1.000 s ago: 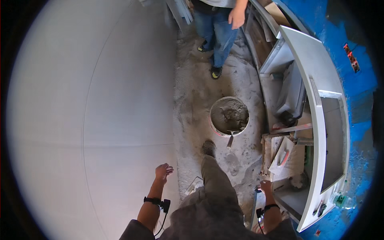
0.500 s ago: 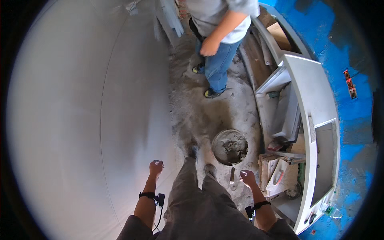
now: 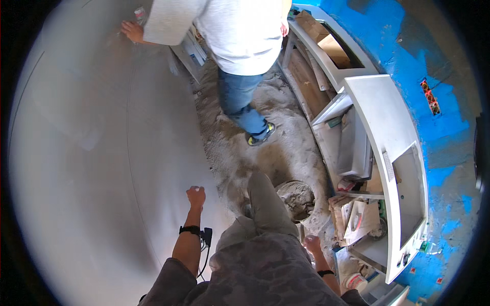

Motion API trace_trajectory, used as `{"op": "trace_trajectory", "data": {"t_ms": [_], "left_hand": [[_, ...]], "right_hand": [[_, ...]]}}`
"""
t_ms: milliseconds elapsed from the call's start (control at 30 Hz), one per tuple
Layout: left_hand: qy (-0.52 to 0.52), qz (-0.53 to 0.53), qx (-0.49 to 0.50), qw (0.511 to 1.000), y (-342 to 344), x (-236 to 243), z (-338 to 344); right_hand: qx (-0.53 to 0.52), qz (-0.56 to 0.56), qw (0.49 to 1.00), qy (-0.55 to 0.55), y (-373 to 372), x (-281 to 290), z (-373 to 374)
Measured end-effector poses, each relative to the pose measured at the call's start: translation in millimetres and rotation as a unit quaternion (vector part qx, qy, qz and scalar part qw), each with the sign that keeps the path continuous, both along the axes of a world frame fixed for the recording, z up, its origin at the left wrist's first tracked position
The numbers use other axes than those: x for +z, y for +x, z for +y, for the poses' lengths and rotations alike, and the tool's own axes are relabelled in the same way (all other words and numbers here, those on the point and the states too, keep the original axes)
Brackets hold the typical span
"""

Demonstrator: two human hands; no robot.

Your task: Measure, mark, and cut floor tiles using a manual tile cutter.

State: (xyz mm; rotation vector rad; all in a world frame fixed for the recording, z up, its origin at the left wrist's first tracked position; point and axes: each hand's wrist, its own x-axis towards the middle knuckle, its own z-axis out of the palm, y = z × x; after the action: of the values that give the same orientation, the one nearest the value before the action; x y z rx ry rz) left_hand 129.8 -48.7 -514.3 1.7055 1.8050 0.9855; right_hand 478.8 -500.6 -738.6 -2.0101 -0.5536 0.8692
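Loosely curled, my left hand (image 3: 196,196) hangs in front of the large grey-white wall panel on the left. A pale fleck shows at its fingers, too small to name. Low beside my right thigh, my right hand (image 3: 312,244) is also closed; whatever its fingers may hold is hidden. A round bucket (image 3: 295,181) of grey mortar (image 3: 297,197) stands on the floor beyond my raised knee, partly covered by my leg. Neither hand touches it.
Ahead, a person (image 3: 239,41) in a pale shirt and jeans puts one hand to the wall. At right lies a white cabinet frame (image 3: 380,109) holding boards, a grey metal case (image 3: 354,148) and a float (image 3: 358,219). Dusty rubble covers the floor (image 3: 219,122).
My knee has lifted forward, now covering part of the bucket. My right hand has lowered toward my thigh. The other person has turned, moved left and reached to the wall.
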Motion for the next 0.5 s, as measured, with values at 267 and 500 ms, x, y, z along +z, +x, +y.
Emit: {"op": "trace_trajectory", "data": {"t_ms": [267,500], "left_hand": [[-0.039,0.026,0.09,0.995,-90,-88,-39],[-0.194,-0.065,0.211,0.956,-255,-158,-191]], "right_hand": [[0.147,-0.237,0.959,-0.049,-1,0,-34],[0.2,-0.162,0.961,-0.105,44,-1,55]]}}
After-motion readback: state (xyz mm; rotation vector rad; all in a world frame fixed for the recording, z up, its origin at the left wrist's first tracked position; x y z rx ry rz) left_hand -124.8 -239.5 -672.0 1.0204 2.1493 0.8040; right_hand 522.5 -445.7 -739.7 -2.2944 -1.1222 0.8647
